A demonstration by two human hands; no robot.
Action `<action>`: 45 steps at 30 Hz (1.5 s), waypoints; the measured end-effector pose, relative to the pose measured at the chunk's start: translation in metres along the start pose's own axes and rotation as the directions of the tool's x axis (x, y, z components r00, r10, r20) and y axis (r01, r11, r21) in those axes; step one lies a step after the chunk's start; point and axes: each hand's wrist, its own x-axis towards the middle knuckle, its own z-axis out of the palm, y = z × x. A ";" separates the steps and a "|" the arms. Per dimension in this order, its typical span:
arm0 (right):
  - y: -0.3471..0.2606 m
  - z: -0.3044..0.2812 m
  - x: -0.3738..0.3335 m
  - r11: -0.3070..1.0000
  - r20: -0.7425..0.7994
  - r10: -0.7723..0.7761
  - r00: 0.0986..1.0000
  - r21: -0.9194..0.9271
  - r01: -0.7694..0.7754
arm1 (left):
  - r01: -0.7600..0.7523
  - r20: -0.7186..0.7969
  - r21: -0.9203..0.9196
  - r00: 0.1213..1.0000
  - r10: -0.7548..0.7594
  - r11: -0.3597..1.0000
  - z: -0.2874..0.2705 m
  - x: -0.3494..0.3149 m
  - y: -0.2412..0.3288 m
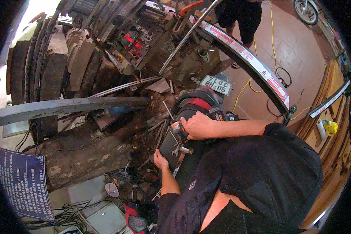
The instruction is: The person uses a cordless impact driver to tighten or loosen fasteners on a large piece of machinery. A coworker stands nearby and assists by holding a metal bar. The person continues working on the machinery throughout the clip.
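The person's right hand (198, 125) is wrapped around a grey-and-orange power drill (178, 128), which sits above the dark motorbike seat (166, 147). The left hand (160, 159) is at the seat's near left edge with its fingers partly curled; I cannot tell whether it grasps anything. Just beside the drill, on the seat, lie 1 wrench (176, 150) and 1 short metal cylinder (187, 150). Past the right hand, 1 number plate (217, 85) shows behind the seat.

A long curved strip (250, 58) with red-and-white labels arches beyond the plate, and 1 other person (240, 15) stands behind it on the tiled floor (290, 50). A thick log (78, 152) lies to the left, near a blue sign (23, 185), and long boards (341, 144) are stacked at the right.
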 end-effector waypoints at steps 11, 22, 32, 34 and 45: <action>0.001 0.002 0.001 1.000 0.011 -0.007 1.000 0.011 0.007 | 0.002 -0.023 0.014 1.000 -0.002 1.000 0.000 -0.002 0.002; 0.001 0.002 0.002 1.000 0.011 0.004 1.000 0.000 -0.004 | 0.016 -0.004 -0.009 1.000 -0.016 1.000 0.001 0.001 0.000; 0.001 0.003 0.001 1.000 -0.002 -0.006 1.000 -0.003 0.006 | -0.006 -0.004 -0.016 1.000 0.006 1.000 0.002 0.002 -0.003; 0.002 0.004 0.001 1.000 -0.023 -0.015 1.000 -0.002 0.015 | -0.002 -0.007 0.002 1.000 0.002 1.000 0.003 0.002 -0.004; 0.001 0.002 0.001 1.000 0.002 -0.003 1.000 0.003 0.003 | 0.087 0.001 0.084 0.996 -0.087 0.993 0.002 0.001 0.000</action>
